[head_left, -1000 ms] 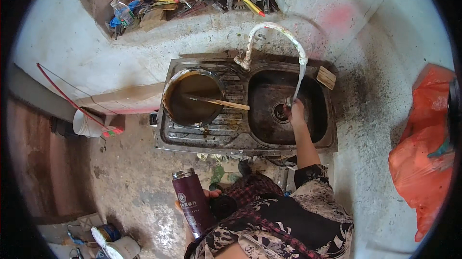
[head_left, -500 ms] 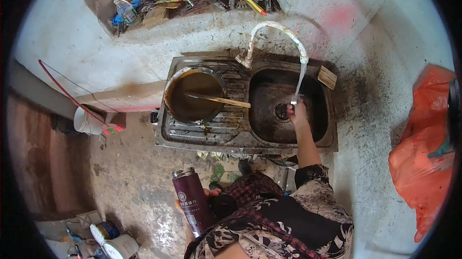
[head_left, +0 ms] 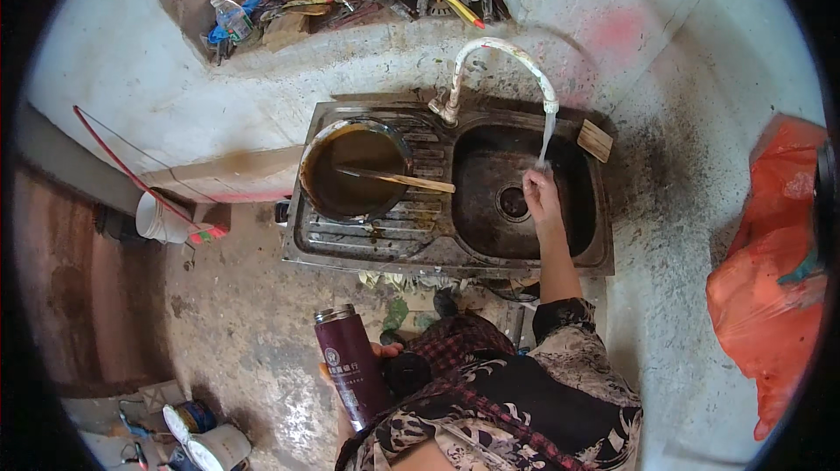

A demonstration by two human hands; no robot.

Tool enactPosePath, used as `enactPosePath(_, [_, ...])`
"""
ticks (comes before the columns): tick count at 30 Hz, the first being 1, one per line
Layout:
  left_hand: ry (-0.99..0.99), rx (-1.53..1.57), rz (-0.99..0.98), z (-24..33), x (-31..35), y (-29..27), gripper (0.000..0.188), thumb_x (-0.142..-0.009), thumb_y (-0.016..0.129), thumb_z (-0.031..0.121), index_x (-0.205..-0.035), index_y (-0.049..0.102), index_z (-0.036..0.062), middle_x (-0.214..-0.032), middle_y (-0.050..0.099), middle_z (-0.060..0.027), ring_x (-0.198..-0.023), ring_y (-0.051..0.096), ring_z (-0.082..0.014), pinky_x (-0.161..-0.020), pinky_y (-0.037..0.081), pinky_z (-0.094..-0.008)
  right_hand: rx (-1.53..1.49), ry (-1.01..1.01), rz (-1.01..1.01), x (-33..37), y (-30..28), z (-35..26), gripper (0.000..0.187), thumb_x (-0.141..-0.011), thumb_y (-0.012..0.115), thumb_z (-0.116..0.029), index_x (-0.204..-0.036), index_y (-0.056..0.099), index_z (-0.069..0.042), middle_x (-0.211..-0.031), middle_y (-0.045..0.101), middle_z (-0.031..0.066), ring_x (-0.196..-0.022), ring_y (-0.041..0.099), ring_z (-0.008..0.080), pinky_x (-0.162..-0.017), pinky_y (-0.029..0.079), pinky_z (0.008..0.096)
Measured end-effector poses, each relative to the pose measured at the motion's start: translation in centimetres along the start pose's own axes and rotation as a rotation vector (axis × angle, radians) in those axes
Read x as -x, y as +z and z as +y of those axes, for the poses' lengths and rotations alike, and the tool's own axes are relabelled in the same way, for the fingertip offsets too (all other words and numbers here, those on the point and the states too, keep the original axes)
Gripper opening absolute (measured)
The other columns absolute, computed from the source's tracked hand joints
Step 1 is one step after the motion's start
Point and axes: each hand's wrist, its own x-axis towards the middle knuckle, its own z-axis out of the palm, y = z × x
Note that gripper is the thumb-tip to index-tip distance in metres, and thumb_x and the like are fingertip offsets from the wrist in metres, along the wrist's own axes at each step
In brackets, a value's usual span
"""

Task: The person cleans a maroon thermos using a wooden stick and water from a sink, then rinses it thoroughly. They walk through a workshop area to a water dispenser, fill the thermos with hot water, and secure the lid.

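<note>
As water falls onto the right grip (head_left: 542, 191), I see the stained steel sink unit (head_left: 367, 254) stretching beneath it and off to its left. Well to the right of that grip, an orange plastic bag (head_left: 770, 287) shows beside the wall. Left of the same grip sits a wide pan (head_left: 311, 187) of brown liquid; beyond it curves a white tap (head_left: 492, 42), its stream (head_left: 549, 134) meeting the fingers. They are curled in and blurred; I cannot tell whether they close on anything. The left grip (head_left: 386, 350) is wrapped around a maroon flask (head_left: 352, 362), tilted, its steel mouth uncovered. Forward of the left grip, a stick (head_left: 407, 181) crosses the pan's rim. Rightward beyond the right grip lies a wood block (head_left: 595, 140); just left, the drain (head_left: 513, 202).
</note>
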Motion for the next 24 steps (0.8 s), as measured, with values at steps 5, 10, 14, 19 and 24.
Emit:
enactPosePath(5, [0.015,-0.003,0.01,-0.1,0.2,-0.1,0.102,-0.061,0.039,0.084,-0.114,0.05,-0.0025,-0.114,0.05,-0.0305,-0.106,0.051,-0.0358,-0.093,0.039,-0.0428,-0.048,0.175,0.081,2.2,4.5,-1.2,0.018,-0.086,0.055,-0.017,-0.097,0.054,-0.003,-0.078,0.058,0.0067,-0.063,0.057,0.0156,-0.059,0.053,0.0267])
enactPosePath(10, [0.018,-0.002,0.004,-0.1,0.1,-0.1,0.102,-0.061,0.039,0.084,-0.114,0.05,-0.0026,-0.114,0.05,-0.0303,-0.106,0.051,-0.0358,-0.093,0.038,-0.0429,0.071,0.133,0.091,1.6,3.1,-0.7,0.022,-0.086,0.054,-0.017,-0.104,0.053,-0.005,-0.082,0.059,0.008,-0.067,0.059,0.017,-0.059,0.053,0.0281])
enactPosePath(14, [0.027,0.001,0.012,-0.1,0.3,-0.2,0.102,-0.061,0.038,0.084,-0.114,0.05,-0.0028,-0.114,0.05,-0.0301,-0.106,0.051,-0.0358,-0.093,0.038,-0.043,0.303,0.002,0.146,3.4,5.4,-0.4,0.043,-0.082,0.059,-0.008,-0.121,0.041,-0.009,-0.084,0.058,0.0087,-0.066,0.059,0.0167,-0.055,0.052,0.0275])
enactPosePath(19, [0.027,0.005,0.006,-0.2,0.2,-0.3,0.102,-0.061,0.038,0.084,-0.114,0.05,-0.0029,-0.114,0.05,-0.0299,-0.106,0.051,-0.0358,-0.094,0.038,-0.0431,0.479,0.011,0.125,2.8,3.8,-0.5,0.054,-0.079,0.064,-0.005,-0.124,0.035,-0.01,-0.085,0.055,0.0079,-0.061,0.057,0.015,-0.045,0.047,0.0239])
enactPosePath(24, [0.037,0.003,0.006,-0.2,0.2,-0.4,0.103,-0.061,0.037,0.084,-0.114,0.05,-0.0031,-0.114,0.051,-0.0297,-0.106,0.051,-0.0358,-0.094,0.038,-0.0433,0.405,0.017,0.25,2.6,3.8,-0.2,0.026,-0.083,0.061,-0.019,-0.105,0.049,-0.011,-0.071,0.051,0.0013,-0.049,0.051,0.0147,-0.037,0.039,0.0211])
